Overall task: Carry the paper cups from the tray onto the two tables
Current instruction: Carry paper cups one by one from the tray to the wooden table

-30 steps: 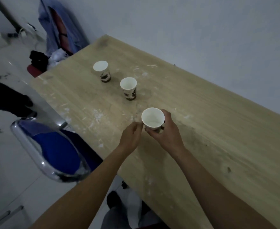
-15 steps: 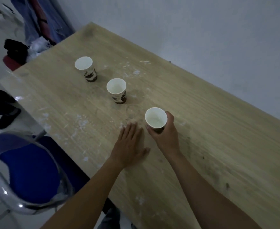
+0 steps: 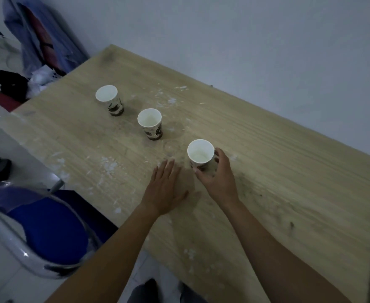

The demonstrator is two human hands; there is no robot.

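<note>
On the light wooden table (image 3: 267,171), three white paper cups with dark printed bands stand upright in a diagonal row. Far-left cup (image 3: 109,100) and middle cup (image 3: 150,123) stand free. The left hand (image 3: 165,189) lies flat on the table, fingers straight. The nearest cup (image 3: 200,154) is grasped by the right hand (image 3: 219,176). Judged partly done, since neither the tray nor the second table is in view.

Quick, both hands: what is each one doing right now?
Left hand: open, flat on the wooden table.
Right hand: closed around the nearest paper cup.
</note>
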